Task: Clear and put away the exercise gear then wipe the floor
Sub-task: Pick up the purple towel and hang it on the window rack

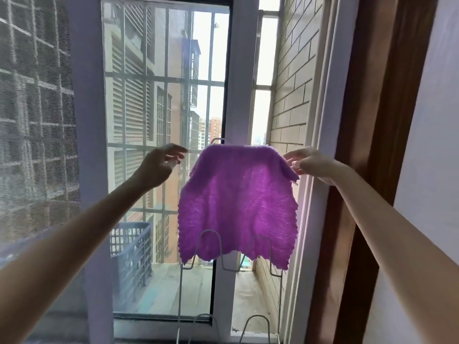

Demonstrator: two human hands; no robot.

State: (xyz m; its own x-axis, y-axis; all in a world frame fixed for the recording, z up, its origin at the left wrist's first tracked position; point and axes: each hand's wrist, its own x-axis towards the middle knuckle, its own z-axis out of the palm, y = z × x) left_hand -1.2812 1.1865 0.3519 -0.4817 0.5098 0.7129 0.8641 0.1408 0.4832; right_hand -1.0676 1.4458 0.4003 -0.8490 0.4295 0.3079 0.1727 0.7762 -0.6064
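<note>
A purple fluffy cloth [238, 204] hangs draped over the top of a white wire rack [218, 247] in front of the window. My right hand [310, 162] pinches the cloth's upper right corner. My left hand [161, 165] hovers just left of the cloth's upper left edge with fingers relaxed, holding nothing and apart from the fabric. The rack's upper bar is mostly hidden under the cloth.
A white window frame [238, 95] with metal security bars stands straight ahead. A mesh screen [37, 120] covers the left pane. A grey plastic basket [131, 254] sits outside on the ledge. A brown wooden door frame [372, 145] rises on the right.
</note>
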